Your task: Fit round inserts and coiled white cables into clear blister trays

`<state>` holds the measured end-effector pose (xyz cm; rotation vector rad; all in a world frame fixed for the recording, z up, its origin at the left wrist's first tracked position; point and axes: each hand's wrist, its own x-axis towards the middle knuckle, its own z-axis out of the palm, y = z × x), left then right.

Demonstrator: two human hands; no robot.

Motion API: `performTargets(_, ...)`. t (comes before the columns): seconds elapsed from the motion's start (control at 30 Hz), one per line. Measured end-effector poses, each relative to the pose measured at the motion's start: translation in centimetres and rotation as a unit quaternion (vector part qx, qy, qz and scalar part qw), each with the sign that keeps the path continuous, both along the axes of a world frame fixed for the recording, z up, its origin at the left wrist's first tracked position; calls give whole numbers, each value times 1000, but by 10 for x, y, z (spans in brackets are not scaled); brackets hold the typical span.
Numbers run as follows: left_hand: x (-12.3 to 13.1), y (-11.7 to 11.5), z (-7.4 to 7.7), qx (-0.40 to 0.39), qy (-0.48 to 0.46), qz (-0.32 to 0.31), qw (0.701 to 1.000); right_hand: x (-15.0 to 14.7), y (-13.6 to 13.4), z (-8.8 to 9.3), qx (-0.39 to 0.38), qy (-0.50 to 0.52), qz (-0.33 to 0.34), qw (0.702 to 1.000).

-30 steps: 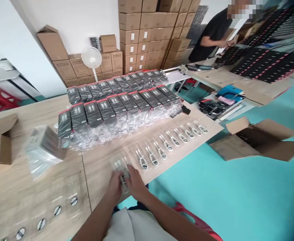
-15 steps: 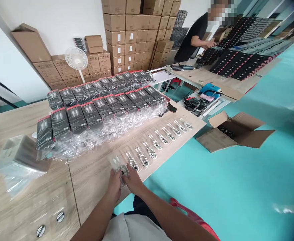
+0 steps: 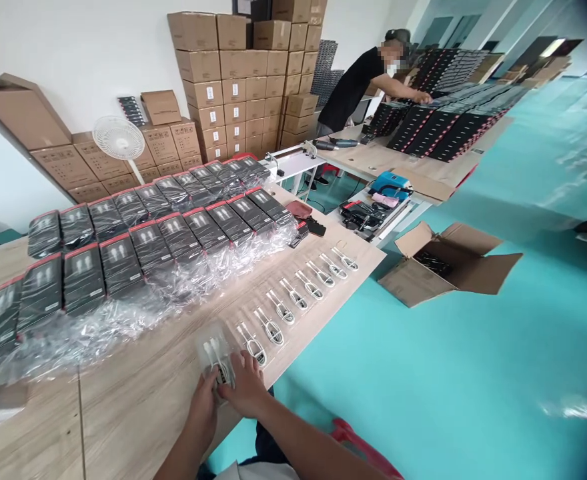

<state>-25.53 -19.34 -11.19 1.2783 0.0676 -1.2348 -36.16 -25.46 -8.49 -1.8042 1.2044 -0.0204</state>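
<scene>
Near the table's front edge, my left hand (image 3: pixel 204 401) and my right hand (image 3: pixel 246 385) grip a clear plastic tray (image 3: pixel 204 341) from both sides. A coiled white cable (image 3: pixel 214 350) with two pale connectors lies in it, and a dark label shows between my thumbs. My left thumb and my right hand's fingers press on the coil. Whether more than one tray is stacked in my hands, I cannot tell. Just right of my right hand begins a row of several similar coiled cables (image 3: pixel 273 331) in clear trays, running toward the table's far right corner.
Plastic-wrapped black boxes (image 3: pixel 121 267) with red edges stand in two rows along the table. An open carton (image 3: pixel 418 277) sits on the turquoise floor, right. Behind are a fan (image 3: pixel 118 138), stacked cartons (image 3: pixel 201 67) and a co-worker (image 3: pixel 348 87). A red chair (image 3: pixel 363 450) is beside me.
My view has turned right, so the scene sits farther left. Both hands still grip the tray, which shows more fully. The cable row has one fewer coil at its near end. The co-worker leans forward.
</scene>
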Motion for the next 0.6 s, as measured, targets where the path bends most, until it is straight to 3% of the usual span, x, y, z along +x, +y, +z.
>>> performTargets(0.17, -7, -4, 17, 21, 24, 24, 999, -3, -12, 7, 32, -13, 42, 999)
performTargets(0.47, -7, -10, 49, 77, 32, 29, 996, 11, -16, -11, 75, -98, 22, 992)
performTargets(0.6, -20, -14, 59, 14, 24, 22, 999, -9, -21, 1, 37, -158, 21, 987)
